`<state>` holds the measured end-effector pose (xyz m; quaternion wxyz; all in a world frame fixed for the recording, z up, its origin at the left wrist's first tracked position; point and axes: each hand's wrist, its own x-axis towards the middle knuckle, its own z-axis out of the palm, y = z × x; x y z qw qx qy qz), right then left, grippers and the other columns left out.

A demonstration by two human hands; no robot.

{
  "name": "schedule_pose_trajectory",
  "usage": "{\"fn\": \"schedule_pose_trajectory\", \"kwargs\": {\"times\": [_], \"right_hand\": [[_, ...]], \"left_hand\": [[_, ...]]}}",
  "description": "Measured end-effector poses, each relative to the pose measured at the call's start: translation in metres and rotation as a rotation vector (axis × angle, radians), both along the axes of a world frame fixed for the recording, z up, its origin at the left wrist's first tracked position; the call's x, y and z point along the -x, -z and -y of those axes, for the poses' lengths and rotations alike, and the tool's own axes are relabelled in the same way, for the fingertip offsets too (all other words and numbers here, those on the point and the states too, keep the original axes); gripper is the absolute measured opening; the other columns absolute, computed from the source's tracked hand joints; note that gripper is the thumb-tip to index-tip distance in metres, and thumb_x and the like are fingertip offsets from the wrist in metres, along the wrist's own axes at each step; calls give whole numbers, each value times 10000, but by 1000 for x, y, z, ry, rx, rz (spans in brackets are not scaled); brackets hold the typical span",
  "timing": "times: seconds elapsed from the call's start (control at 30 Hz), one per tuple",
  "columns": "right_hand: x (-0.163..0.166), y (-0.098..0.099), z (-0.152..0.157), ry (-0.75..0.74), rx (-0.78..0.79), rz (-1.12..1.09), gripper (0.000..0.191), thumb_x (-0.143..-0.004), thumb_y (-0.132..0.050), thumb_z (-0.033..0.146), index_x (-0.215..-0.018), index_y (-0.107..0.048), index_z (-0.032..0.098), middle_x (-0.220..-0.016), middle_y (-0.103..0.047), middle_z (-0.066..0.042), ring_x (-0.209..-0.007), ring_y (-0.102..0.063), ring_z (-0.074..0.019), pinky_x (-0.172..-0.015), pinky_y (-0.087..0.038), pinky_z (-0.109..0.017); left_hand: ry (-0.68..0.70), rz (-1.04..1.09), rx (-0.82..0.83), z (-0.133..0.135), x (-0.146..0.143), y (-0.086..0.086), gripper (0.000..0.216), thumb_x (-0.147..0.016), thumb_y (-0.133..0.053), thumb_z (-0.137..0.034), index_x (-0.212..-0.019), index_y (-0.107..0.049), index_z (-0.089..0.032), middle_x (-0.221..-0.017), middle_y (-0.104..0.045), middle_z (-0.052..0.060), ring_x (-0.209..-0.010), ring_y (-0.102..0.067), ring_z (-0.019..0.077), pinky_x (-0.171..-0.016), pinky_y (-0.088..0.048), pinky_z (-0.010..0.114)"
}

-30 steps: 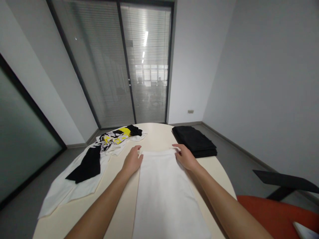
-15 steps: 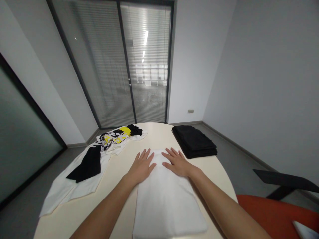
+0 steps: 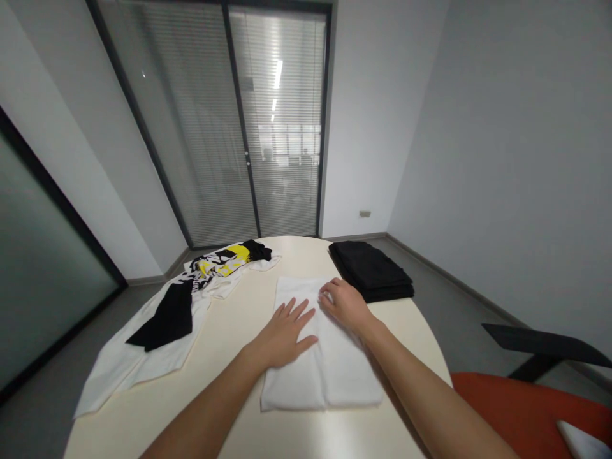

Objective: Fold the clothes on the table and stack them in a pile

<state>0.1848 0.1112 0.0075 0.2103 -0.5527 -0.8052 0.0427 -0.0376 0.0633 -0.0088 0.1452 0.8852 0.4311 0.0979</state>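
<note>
A folded white garment [image 3: 351, 376] lies flat on the table before me, with a crease running down its middle. My left hand [image 3: 288, 331] rests flat on its left half, fingers spread and thumb apart. On the far right part of the garment, my right hand [image 3: 345, 306] has its fingers bent together, their tips closed on the cloth near the crease. Whatever the right fingertips pinch is partly hidden under them.
A stack of folded black clothes [image 3: 370, 268] stands at the far right of the pale round table [image 3: 239, 331]. Along the left edge lie loose white clothes [image 3: 115, 370], a black piece [image 3: 167, 322] and a yellow-patterned garment [image 3: 229, 258]. A red chair [image 3: 507, 414] is at the right.
The white garment has shifted away from me, its near edge now farther up the table. My left hand came slightly nearer and inward; my right fingers went from spread to bent.
</note>
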Motion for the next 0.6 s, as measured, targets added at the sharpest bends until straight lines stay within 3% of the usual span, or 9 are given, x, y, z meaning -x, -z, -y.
{"fn": "schedule_pose_trajectory", "kwargs": {"times": [0.07,0.17,0.27,0.37,0.47,0.6], "right_hand": [[-1,0,6,-49,58,-29,326,-935,-545,426,-1093,-726,206,-1081,-690,-128,-983,-631,-260,-887,-465,-356],[-4,7,9,-145,95,-53,451,-921,-563,474,-1255,-665,190,-1254,-652,-153,-1150,-598,-288,-1000,-428,-374],[-6,18,1,-165,136,-27,611,-946,-509,508,-1437,-517,145,-1478,-495,-186,-1372,-444,-315,-1127,-327,-426],[-6,27,-11,-126,177,1,670,-967,-448,557,-1508,-420,163,-1575,-368,-164,-1467,-299,-333,-1172,-241,-511],[-5,29,-23,-87,140,19,644,-962,-472,563,-1484,-457,186,-1574,-374,-150,-1473,-273,-337,-1170,-238,-512],[-4,18,-24,-24,0,32,511,-927,-573,513,-1318,-617,187,-1422,-530,-165,-1314,-463,-317,-1076,-364,-436]], "left_hand": [[-31,-22,-32,-3,0,1,645,-975,-442,-578,-1534,-368,-263,-1638,-235,74,-1514,-157,352,-1209,-145,550],[-145,-37,-133,-8,0,0,625,-968,-501,-526,-1503,-419,-213,-1606,-314,133,-1484,-244,377,-1198,-144,571],[-259,-25,-238,-13,1,-5,528,-973,-519,-398,-1449,-475,-173,-1511,-455,179,-1387,-409,369,-1158,-242,538],[-277,0,-227,-13,6,-11,479,-988,-463,-370,-1423,-490,-171,-1401,-557,173,-1276,-521,327,-1084,-357,466],[-175,-10,-108,-10,13,-14,545,-990,-438,-454,-1459,-459,-179,-1492,-483,157,-1377,-437,324,-1139,-304,457],[-118,-89,27,-6,21,-12,644,-986,-411,-542,-1540,-357,-217,-1636,-242,110,-1508,-186,346,-1198,-192,508]]}}
